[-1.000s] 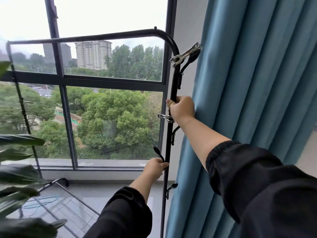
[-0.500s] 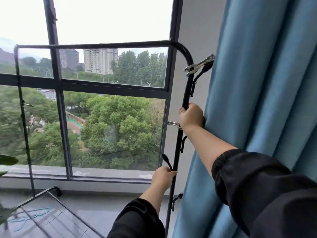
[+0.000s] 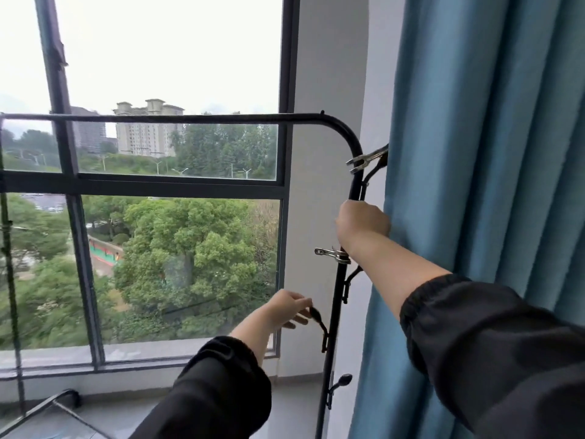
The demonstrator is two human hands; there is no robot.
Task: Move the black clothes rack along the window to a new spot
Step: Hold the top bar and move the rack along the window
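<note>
The black clothes rack (image 3: 202, 118) stands against the window, its top bar running across the glass and bending down into a right upright beside the blue curtain. My right hand (image 3: 362, 224) is clenched around that upright, just above a metal clip (image 3: 332, 254). My left hand (image 3: 289, 308) hovers lower and left of the upright, fingers apart, its fingertips at a small black side hook (image 3: 318, 321). The rack's left upright (image 3: 9, 280) shows at the picture's left edge.
A blue curtain (image 3: 474, 153) hangs directly right of the rack, touching my right hand. A second metal clip (image 3: 365, 160) sits near the top bend. The rack's lower shelf frame (image 3: 60, 403) shows bottom left. A white wall pillar (image 3: 316, 153) stands behind the upright.
My left hand has let go of the upright and opened beside the hook. The rack's right upright has shifted right in the picture, closer to the curtain. The plant at left is out of sight.
</note>
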